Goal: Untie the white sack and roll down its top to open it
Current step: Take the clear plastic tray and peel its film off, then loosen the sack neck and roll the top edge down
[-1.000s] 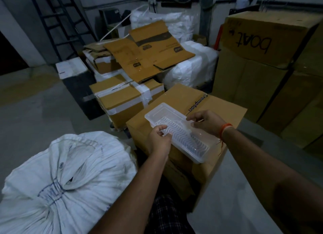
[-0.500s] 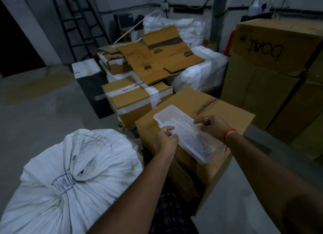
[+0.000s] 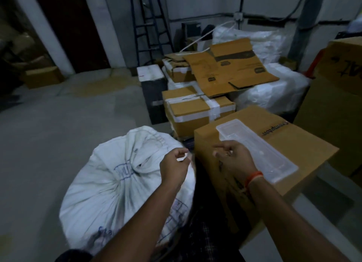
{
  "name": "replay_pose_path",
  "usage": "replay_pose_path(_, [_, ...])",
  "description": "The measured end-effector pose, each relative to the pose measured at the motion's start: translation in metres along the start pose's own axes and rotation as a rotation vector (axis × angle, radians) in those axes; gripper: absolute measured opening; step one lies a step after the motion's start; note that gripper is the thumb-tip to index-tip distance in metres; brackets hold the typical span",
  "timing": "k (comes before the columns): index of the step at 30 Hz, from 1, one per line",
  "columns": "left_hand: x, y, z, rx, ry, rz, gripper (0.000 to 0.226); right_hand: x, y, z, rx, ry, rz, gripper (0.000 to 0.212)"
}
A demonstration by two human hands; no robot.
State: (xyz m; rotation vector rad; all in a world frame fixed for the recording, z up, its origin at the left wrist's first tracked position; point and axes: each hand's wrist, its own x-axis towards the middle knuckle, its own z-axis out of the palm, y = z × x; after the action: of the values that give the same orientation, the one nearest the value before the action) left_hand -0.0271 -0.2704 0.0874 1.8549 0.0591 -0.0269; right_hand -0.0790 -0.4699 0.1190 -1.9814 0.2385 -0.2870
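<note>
Standing on the floor, the white sack is bunched and tied at its neck. Over the sack's right edge hangs the left hand, fingers loosely curled, gripping nothing. Right of the sack, the right hand hovers relaxed and empty over a cardboard box, just beside the clear plastic tray lying on that box.

Both hands empty, sack tied.
My left hand over white sack; right hand by clear tray on box.
</note>
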Motion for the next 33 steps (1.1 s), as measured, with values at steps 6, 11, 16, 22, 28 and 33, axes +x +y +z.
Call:
replay_pose_path(6, [-0.02,-0.007,-0.084,0.005,0.147,0.015,0.014,-0.01,-0.024,0.082,-0.037,-0.173,-0.121,0.022])
replay_pose_path(11, [-0.029,-0.02,-0.138,0.006,0.221,0.024,0.015,-0.02,-0.048,0.132,-0.004,-0.234,-0.162,0.019])
replay_pose_path(16, [-0.021,-0.04,-0.178,0.004,0.27,0.004,0.016,-0.021,-0.064,0.181,0.01,-0.263,-0.165,0.018])
replay_pose_path(22, [0.013,-0.061,-0.198,0.043,0.29,0.009,0.017,-0.001,-0.067,0.228,-0.015,-0.287,-0.184,0.018])
replay_pose_path(28, [0.053,-0.088,-0.2,0.031,0.314,-0.052,0.019,0.034,-0.049,0.272,-0.061,-0.265,-0.181,0.018])
replay_pose_path(33, [0.089,-0.114,-0.202,0.18,0.425,-0.056,0.024,0.065,-0.028,0.305,-0.081,-0.177,-0.2,0.023])
